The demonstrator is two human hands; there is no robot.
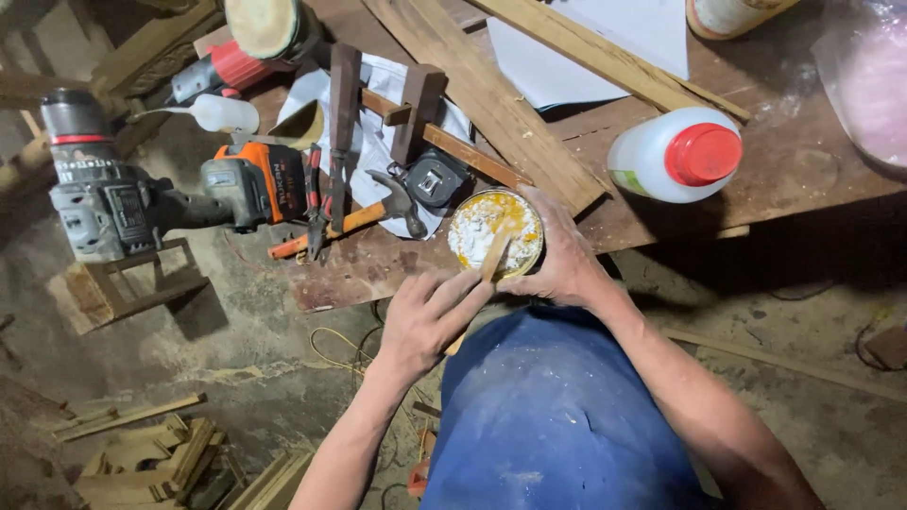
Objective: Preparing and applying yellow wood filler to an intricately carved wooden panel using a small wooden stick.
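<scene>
A worn wooden workbench (794, 161) fills the upper frame. At its twelve o'clock lie long planks (491, 94); at two o'clock a white jug with a red cap (675, 156). At nine o'clock rest an orange power tool (250, 179) and a hammer (378, 212). At the bench's six o'clock edge sits a small tin of white-yellow paste (493, 231). The right hand (557, 260) cups its rim, fingers curled. The left hand (425, 316), fingers pressed together, seemingly pinches a wooden stick (492, 255) dipped in the paste.
</scene>
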